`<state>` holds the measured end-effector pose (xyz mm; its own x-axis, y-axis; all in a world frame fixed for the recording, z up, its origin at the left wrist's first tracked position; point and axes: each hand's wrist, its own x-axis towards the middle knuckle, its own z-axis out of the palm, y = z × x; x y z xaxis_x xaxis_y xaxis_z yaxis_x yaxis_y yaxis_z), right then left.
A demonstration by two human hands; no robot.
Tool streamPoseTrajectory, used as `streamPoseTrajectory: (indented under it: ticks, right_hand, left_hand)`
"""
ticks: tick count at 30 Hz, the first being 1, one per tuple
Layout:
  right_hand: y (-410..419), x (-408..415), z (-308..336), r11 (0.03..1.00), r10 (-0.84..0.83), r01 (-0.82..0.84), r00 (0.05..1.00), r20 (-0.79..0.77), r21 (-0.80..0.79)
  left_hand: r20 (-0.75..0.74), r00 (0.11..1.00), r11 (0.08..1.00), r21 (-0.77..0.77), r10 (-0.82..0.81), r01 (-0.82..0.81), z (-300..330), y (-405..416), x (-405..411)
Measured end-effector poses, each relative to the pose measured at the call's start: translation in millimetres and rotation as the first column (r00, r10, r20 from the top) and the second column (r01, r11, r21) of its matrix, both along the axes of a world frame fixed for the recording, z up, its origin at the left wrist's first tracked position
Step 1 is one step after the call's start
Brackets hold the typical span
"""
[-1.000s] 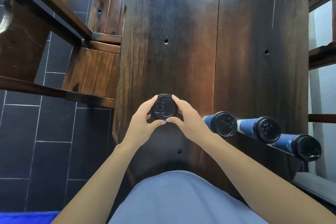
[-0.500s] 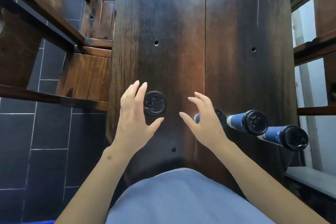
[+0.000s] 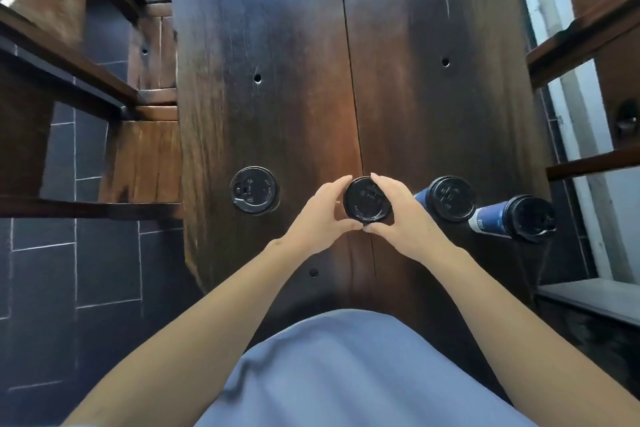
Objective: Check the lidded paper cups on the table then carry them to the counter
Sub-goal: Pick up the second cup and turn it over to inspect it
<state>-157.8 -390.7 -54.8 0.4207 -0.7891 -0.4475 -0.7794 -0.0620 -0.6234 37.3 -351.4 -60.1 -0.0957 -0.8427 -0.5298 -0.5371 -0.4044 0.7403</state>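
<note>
Several blue paper cups with black lids stand in a row near the front of the dark wooden table [image 3: 415, 45]. The leftmost cup [image 3: 254, 190] stands alone near the table's left edge. Both hands hold the second cup [image 3: 367, 199] by its black lid: my left hand [image 3: 320, 215] curls round its left side, my right hand [image 3: 403, 215] round its right side. Two more cups stand to the right, one [image 3: 450, 198] close to my right hand and one [image 3: 516, 218] near the table's right edge.
Wooden benches [image 3: 138, 156] and beams stand left of the table over a dark tiled floor [image 3: 86, 270]. Wooden rails [image 3: 581, 35] and a bright window lie to the right. A grey ledge [image 3: 588, 298] sits at the lower right.
Both hands let go of the leftmost cup, opened, and moved right onto the second cup, which they now hold by the lid.
</note>
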Motion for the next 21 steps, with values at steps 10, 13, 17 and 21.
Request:
streamPoseTrajectory:
  ticks: [10,13,17,21]
  right_hand:
    - [-34,19,-4,0.996,-0.044,0.04,0.998,0.05,0.078]
    - [-42,33,-5,0.997,-0.062,0.06,0.996,0.058,0.046]
    - [-46,50,-9,0.998,-0.046,0.043,0.996,0.073,0.034]
    - [-47,65,-12,0.997,-0.062,0.057,0.994,0.085,0.054]
  left_hand:
    - [-0.101,0.95,0.954,0.073,0.296,-0.289,4,-20,7]
    - [-0.112,0.935,0.941,0.065,0.338,-0.332,6,-20,17]
    - [-0.108,0.938,0.943,0.075,0.331,-0.324,2,-11,28]
    - [-0.078,0.929,0.933,0.047,0.361,-0.358,-4,-1,33]
